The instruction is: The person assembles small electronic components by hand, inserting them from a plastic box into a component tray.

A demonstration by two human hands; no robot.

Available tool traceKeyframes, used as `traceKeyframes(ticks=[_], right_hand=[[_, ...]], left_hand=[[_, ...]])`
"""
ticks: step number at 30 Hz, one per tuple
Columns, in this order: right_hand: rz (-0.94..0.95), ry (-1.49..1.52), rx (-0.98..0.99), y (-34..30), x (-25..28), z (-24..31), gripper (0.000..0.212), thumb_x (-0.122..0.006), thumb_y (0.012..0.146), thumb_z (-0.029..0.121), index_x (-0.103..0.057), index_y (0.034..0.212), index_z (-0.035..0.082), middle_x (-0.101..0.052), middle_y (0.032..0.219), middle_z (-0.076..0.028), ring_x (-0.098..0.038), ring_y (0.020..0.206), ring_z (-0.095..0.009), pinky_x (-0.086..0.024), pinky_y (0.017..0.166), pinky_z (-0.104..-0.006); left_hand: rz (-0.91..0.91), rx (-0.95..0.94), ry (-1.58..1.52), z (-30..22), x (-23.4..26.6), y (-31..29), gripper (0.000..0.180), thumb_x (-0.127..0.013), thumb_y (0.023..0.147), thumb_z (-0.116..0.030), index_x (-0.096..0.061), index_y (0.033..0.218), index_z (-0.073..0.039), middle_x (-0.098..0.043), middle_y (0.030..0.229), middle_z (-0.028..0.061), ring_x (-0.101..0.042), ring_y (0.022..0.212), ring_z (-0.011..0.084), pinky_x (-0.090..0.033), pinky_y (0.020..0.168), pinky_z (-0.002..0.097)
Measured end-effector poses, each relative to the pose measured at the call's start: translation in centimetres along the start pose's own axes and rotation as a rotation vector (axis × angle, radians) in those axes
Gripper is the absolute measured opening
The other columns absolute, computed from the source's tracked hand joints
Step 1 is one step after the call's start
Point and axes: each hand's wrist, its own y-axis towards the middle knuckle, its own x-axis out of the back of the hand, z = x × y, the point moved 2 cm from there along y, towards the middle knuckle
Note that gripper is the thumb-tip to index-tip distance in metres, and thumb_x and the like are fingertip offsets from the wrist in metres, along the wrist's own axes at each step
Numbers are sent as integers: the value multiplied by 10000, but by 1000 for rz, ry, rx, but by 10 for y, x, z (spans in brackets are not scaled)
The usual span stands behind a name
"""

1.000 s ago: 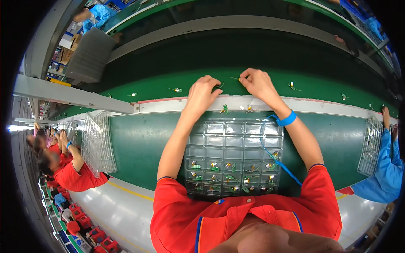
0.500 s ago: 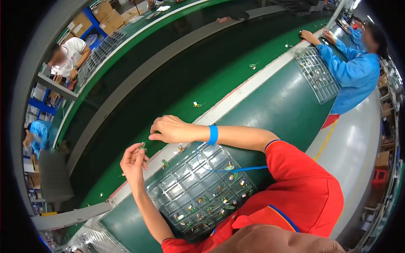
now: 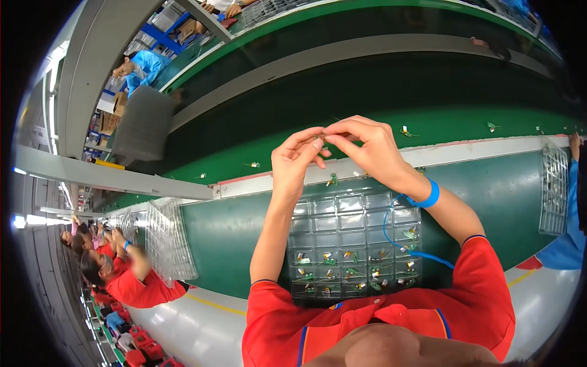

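My left hand (image 3: 292, 164) pinches a small green circuit board (image 3: 318, 138) between thumb and fingertips, above the conveyor's near edge. From the other side, my right hand (image 3: 369, 142) closes its thumb and fingers at the same board; the fingertips hide most of it. Below the hands lies a clear compartmented plastic tray (image 3: 324, 207). Its nearer and right-hand compartments hold several small green boards with white and yellow parts. Another green board (image 3: 332, 179) rests on the white ledge (image 3: 452, 155) beyond the tray. A blue strap (image 3: 431, 194) circles my right wrist.
Several boards with wires lie along the green conveyor belt (image 3: 440, 122). A blue cord (image 3: 428, 256) crosses the tray's right side. Stacked clear trays (image 3: 168, 244) stand left, under a grey metal beam (image 3: 116, 176). Co-workers sit left, right and across the line.
My view has swung left, bringing more red-shirted co-workers in. My right hand, earlier loosely curled above the left, has come to the board in my left fingers and pinches at it.
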Motion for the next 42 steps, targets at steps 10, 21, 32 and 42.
traceKeyframes(ticks=[10,21,32,42], right_hand=[[48,-324,498,6,10,0,184,-705,765,-5,-665,944,-11,-655,887,-122,-627,759,-257,-525,643,-324],[-54,-481,573,-6,5,11,189,-758,692,-1,-663,855,-3,-655,827,-88,-608,698,-239,-508,589,-325],[-56,-57,7,-8,3,10,69,-723,809,53,-714,854,1,-662,762,-80,-598,631,-125,-478,555,-248],[-75,-86,85,-5,10,15,78,-714,801,74,-697,825,2,-640,723,-74,-578,624,-158,-454,536,-278]], left_hand=[[-22,3,25,-4,-1,-1,277,-623,901,-52,-626,1163,39,-674,933,94,-687,804,173,-574,757,298],[-146,-43,116,-6,-5,-7,189,-673,851,0,-692,1036,36,-706,900,106,-670,789,135,-543,724,238],[-64,-54,124,-12,-10,-15,225,-654,873,-8,-678,1094,25,-699,1009,140,-675,911,166,-552,849,294],[-48,-101,34,-9,-14,-17,220,-675,863,-16,-668,1076,37,-701,990,122,-668,895,154,-536,861,293]])
